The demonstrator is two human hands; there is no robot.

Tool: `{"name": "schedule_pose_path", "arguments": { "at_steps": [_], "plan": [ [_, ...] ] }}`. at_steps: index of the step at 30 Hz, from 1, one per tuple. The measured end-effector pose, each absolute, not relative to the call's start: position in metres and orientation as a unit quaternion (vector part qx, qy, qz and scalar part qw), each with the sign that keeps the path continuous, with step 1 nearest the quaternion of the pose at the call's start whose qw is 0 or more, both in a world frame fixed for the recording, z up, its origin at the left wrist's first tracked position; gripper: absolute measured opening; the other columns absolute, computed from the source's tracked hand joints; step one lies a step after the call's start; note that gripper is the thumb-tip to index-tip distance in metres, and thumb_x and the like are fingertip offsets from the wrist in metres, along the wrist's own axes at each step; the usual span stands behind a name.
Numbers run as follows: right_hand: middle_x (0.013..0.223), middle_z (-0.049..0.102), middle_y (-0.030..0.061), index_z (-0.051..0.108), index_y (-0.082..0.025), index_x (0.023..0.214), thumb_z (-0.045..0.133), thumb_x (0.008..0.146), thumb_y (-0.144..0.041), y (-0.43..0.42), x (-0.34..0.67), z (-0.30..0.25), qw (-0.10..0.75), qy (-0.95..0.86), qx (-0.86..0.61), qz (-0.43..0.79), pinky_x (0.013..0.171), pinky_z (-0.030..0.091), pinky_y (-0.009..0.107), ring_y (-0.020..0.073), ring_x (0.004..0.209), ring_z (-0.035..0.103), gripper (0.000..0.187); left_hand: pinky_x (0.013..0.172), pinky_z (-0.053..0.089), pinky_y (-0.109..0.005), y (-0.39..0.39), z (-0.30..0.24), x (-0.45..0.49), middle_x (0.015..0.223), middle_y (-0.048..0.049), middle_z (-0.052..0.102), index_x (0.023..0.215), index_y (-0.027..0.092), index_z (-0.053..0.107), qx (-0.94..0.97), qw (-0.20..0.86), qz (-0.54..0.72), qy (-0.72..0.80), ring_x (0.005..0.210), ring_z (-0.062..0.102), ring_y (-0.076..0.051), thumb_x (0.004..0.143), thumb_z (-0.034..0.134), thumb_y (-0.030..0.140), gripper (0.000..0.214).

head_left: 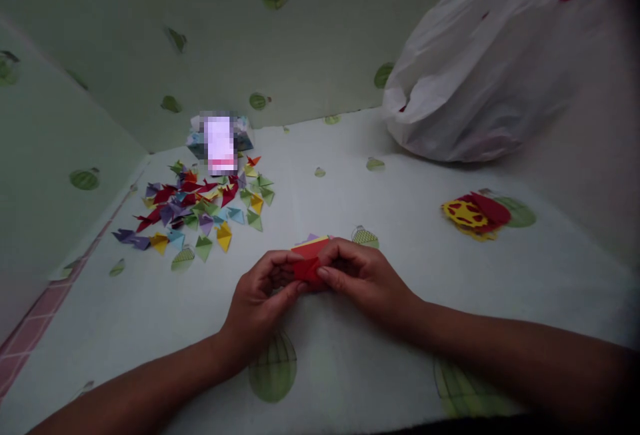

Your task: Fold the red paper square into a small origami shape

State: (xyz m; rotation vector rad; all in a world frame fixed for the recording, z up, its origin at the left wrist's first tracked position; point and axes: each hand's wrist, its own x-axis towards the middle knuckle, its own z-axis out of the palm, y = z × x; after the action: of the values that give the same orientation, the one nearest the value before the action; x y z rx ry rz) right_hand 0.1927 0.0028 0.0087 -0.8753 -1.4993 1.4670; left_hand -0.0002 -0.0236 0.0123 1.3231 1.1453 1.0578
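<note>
Between my two hands is a small folded piece of red paper (306,269), held up near the middle of the table. My left hand (265,288) pinches its left side with thumb and fingers. On the other side, the thumb and forefinger of my right hand (363,278) grip the right edge. Just behind it lies a small stack of colored paper sheets (311,247), red and yellow on top with a bit of purple showing; my fingers partly cover it.
A heap of folded paper cranes (200,205) in many colors spreads at the back left. Behind it, a lit phone (220,145) leans on a tissue box (245,135). Red and yellow paper cutouts (473,215) lie at right, below a large white plastic bag (465,75).
</note>
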Motion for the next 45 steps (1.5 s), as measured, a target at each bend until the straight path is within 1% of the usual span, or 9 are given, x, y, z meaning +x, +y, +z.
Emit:
{"name": "schedule_pose_path", "arguments": {
  "at_steps": [4,11,14,17,26,31,36,42,45],
  "plan": [
    [0.080,0.059,0.0013,0.053,-0.018,0.072,0.065,0.081,-0.020,0.003,0.190,0.009,0.431,-0.538,-0.331,0.644,0.068,0.050,0.028,0.0128,0.074,0.058,0.015,0.077,0.059,-0.024,-0.023,0.013,0.001,0.089,-0.0011,0.073,0.099,0.019,0.065,0.548,0.525,0.449,0.473,0.082,0.070,-0.014,0.079,0.074,0.015,0.022],
    [0.073,0.057,-0.0011,0.051,-0.019,0.071,0.065,0.080,-0.019,0.002,0.189,0.010,0.428,-0.532,-0.343,0.645,0.064,0.048,0.027,0.0118,0.068,0.055,0.017,0.073,0.057,-0.025,-0.023,0.014,0.002,0.087,-0.0014,0.073,0.100,0.020,0.065,0.539,0.540,0.438,0.475,0.079,0.069,-0.014,0.083,0.071,0.022,0.018],
    [0.075,0.057,-0.0001,0.051,-0.019,0.072,0.064,0.081,-0.019,0.001,0.189,0.006,0.424,-0.558,-0.361,0.615,0.063,0.047,0.027,0.0130,0.070,0.055,0.016,0.073,0.053,-0.024,-0.024,0.017,-0.001,0.087,-0.0008,0.072,0.099,0.021,0.068,0.553,0.527,0.427,0.484,0.079,0.066,-0.014,0.089,0.065,0.030,0.013],
    [0.071,0.056,-0.0007,0.053,-0.019,0.073,0.062,0.082,-0.018,0.001,0.191,0.003,0.401,-0.628,-0.380,0.549,0.059,0.042,0.026,0.0130,0.066,0.051,0.014,0.075,0.050,-0.026,-0.022,0.023,-0.005,0.084,-0.0020,0.070,0.092,0.019,0.071,0.584,0.497,0.397,0.505,0.079,0.063,-0.016,0.092,0.060,0.034,0.019],
    [0.067,0.059,-0.0018,0.055,-0.018,0.072,0.060,0.082,-0.010,0.002,0.194,0.007,0.347,-0.739,-0.357,0.455,0.054,0.035,0.025,0.0118,0.059,0.049,0.014,0.061,0.046,-0.023,-0.015,0.036,-0.005,0.073,-0.0024,0.067,0.081,0.016,0.072,0.531,0.612,0.282,0.514,0.064,0.057,-0.012,0.085,0.067,0.034,0.019],
    [0.069,0.060,-0.0013,0.055,-0.018,0.071,0.059,0.083,-0.010,0.002,0.194,0.008,0.333,-0.756,-0.344,0.445,0.055,0.036,0.024,0.0116,0.060,0.050,0.015,0.058,0.046,-0.022,-0.016,0.038,-0.005,0.067,-0.0028,0.066,0.081,0.016,0.076,0.518,0.615,0.270,0.529,0.061,0.057,-0.013,0.082,0.069,0.035,0.020],
    [0.068,0.061,-0.0013,0.056,-0.018,0.071,0.060,0.085,-0.013,0.002,0.195,0.008,0.321,-0.756,-0.336,0.461,0.054,0.036,0.024,0.0115,0.060,0.051,0.015,0.059,0.050,-0.023,-0.015,0.036,-0.009,0.070,-0.0038,0.070,0.083,0.019,0.079,0.510,0.628,0.263,0.526,0.062,0.060,-0.014,0.081,0.070,0.036,0.019],
    [0.065,0.058,-0.0018,0.054,-0.018,0.069,0.061,0.085,-0.012,0.003,0.195,0.007,0.308,-0.761,-0.335,0.462,0.054,0.034,0.024,0.0107,0.058,0.047,0.018,0.057,0.047,-0.024,-0.012,0.037,-0.010,0.066,-0.0037,0.068,0.068,0.019,0.076,0.502,0.641,0.233,0.532,0.060,0.058,-0.014,0.079,0.072,0.037,0.022],
    [0.064,0.056,-0.0025,0.052,-0.018,0.069,0.060,0.084,-0.012,0.003,0.195,0.008,0.302,-0.766,-0.337,0.456,0.054,0.033,0.024,0.0108,0.057,0.046,0.018,0.055,0.045,-0.024,-0.012,0.038,-0.009,0.064,-0.0028,0.066,0.067,0.019,0.076,0.503,0.639,0.229,0.535,0.057,0.056,-0.013,0.078,0.072,0.037,0.022]
  ]
}}
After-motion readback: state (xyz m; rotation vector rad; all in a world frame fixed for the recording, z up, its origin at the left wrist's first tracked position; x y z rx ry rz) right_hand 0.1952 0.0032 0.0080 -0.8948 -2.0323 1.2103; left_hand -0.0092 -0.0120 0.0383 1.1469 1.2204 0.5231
